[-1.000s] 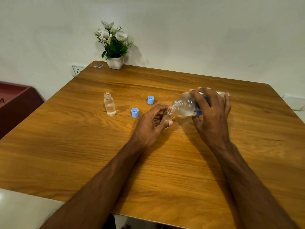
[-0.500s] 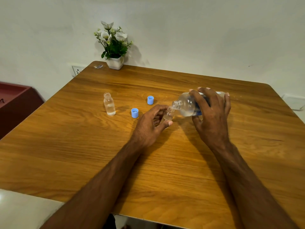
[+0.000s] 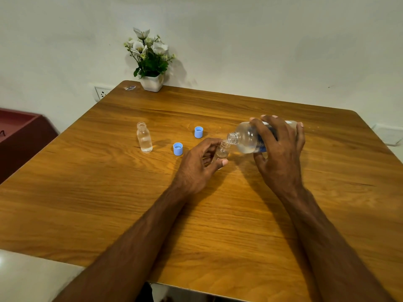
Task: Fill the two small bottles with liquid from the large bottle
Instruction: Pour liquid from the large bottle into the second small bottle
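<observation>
The wooden table [image 3: 218, 214] is viewed by one head-worn camera, angled forward and down, close above its near edge

Glossy wood-grain table [image 3: 218, 214], clear, probably plastic bottles [image 3: 144, 137], matt blue plastic caps [image 3: 178, 149].

Two small bottles on show: one [image 3: 144, 137] standing towards the worktop's [image 3: 109, 203] left edge, one [image 3: 222, 151] mid-worktop. One large bottle [image 3: 247, 139]. Two blue caps [image 3: 178, 149] [image 3: 198, 132]. One potted plant [image 3: 151, 59] at the far left corner. Two hands [image 3: 196, 168] [image 3: 280, 153].
</observation>
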